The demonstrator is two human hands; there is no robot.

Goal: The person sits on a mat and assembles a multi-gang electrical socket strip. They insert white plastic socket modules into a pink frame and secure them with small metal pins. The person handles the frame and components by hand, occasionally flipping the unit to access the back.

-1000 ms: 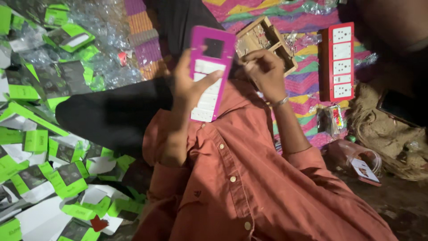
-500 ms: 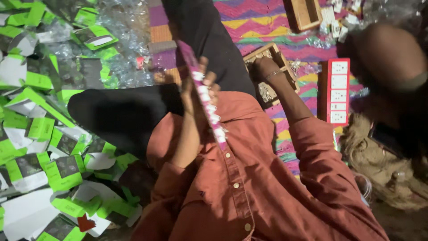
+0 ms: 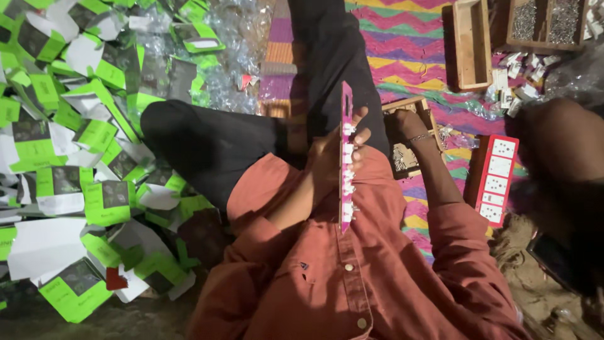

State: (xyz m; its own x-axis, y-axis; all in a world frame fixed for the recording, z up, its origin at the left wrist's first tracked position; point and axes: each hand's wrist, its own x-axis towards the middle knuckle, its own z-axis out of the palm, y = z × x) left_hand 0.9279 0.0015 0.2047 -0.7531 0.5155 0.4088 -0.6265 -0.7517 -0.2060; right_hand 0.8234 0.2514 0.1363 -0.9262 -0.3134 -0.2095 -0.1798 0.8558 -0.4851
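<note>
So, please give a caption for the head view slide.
Left hand holds pink switch board edge-on; right hand reaches into wooden box.

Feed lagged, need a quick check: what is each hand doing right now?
Left hand: fingers closed around the pink switch board, held edge-on.
Right hand: in the small wooden box; grip cannot be told.

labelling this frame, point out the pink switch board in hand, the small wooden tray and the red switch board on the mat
pink switch board [image 3: 345, 126], head view, edge-on upper frame
small wooden tray [image 3: 402, 157], head view, inside
red switch board [image 3: 497, 181], head view, middle of face
</note>
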